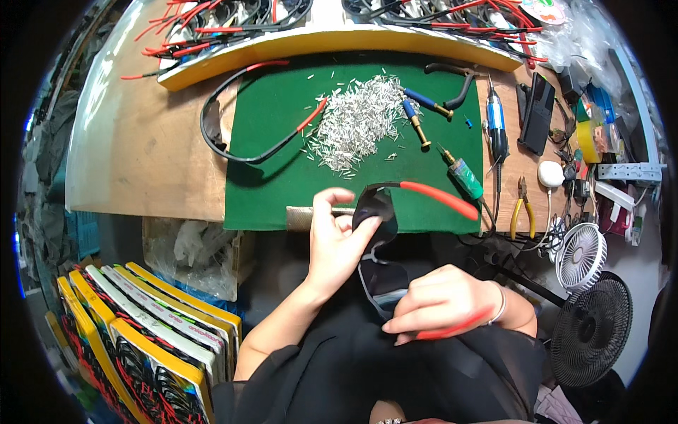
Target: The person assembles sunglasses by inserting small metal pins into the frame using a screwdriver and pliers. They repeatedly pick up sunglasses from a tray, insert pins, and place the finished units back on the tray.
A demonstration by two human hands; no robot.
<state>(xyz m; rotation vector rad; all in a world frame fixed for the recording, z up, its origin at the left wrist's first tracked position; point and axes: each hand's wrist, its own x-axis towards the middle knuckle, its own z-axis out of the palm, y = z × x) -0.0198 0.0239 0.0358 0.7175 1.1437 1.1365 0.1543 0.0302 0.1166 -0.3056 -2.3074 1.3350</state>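
Observation:
A pair of sunglasses [385, 275] with dark lenses and red temple tips is held edge-on in front of my body. My left hand [335, 247] pinches its upper lens between thumb and fingers. At the lower lens, my right hand [448, 300] is closed round the frame's other end. One red temple arm points out to the right over the green mat [272, 194]; the other, smeared by motion, runs beneath my right hand. Farther off on the mat lie a heap of small silvery metal pieces [360, 116] and a second pair of sunglasses [215, 134].
Two blue-and-brass hand tools [414, 120], dark-handled pliers [464, 88] and a green-handled tool [464, 178] lie right of the heap. Yellow-handled pliers [522, 210], a phone [538, 113] and fans [590, 328] stand farther right. Yellow-edged trays [339, 51] hold more glasses; others [159, 346] stand lower left.

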